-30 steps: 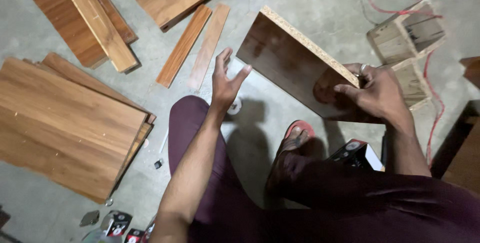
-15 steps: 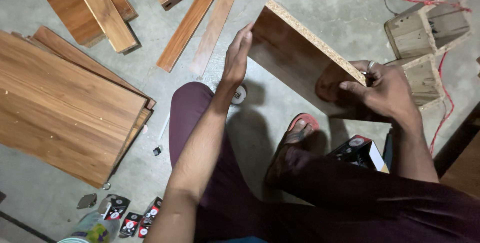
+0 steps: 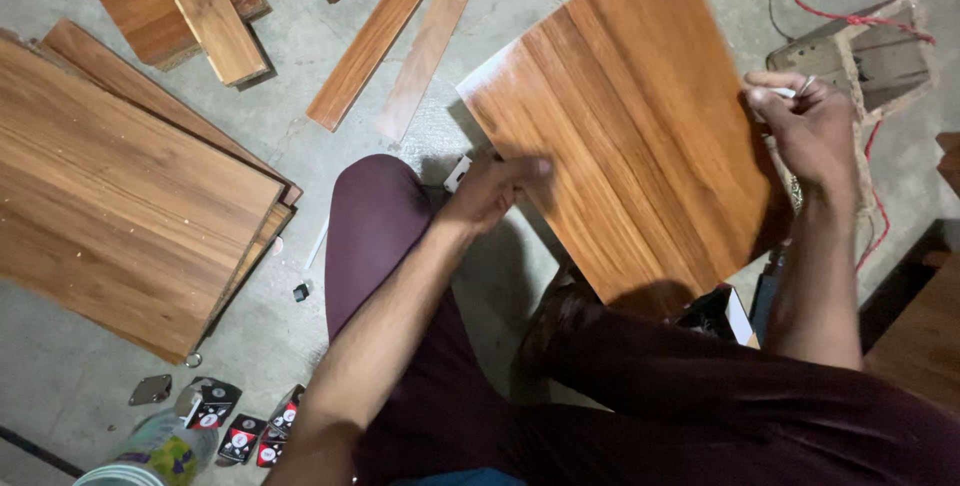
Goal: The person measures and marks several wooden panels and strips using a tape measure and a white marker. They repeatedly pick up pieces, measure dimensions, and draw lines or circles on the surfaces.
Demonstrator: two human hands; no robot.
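Note:
A square wood-grain laminate board (image 3: pixel 630 126) lies tilted in front of me, its glossy brown face up, resting over my legs and the concrete floor. My left hand (image 3: pixel 495 191) grips its near left edge, fingers curled under and slightly blurred. My right hand (image 3: pixel 810 131) clasps the board's right edge, fingers bent over the rim. My legs in dark maroon trousers (image 3: pixel 390 246) stretch under the board.
A stack of large laminate panels (image 3: pixel 110 186) lies at left. Narrow wood strips (image 3: pixel 375 36) and planks (image 3: pixel 205 6) lie at the top. A small open box (image 3: pixel 870 46) with a red cord (image 3: pixel 840 11) is at right. Small packets (image 3: pixel 240 431) lie bottom left.
The board has been turned over from standing on edge with its raw underside showing to lying flatter with its glossy face up. My left hand slid from its top edge down to the near edge.

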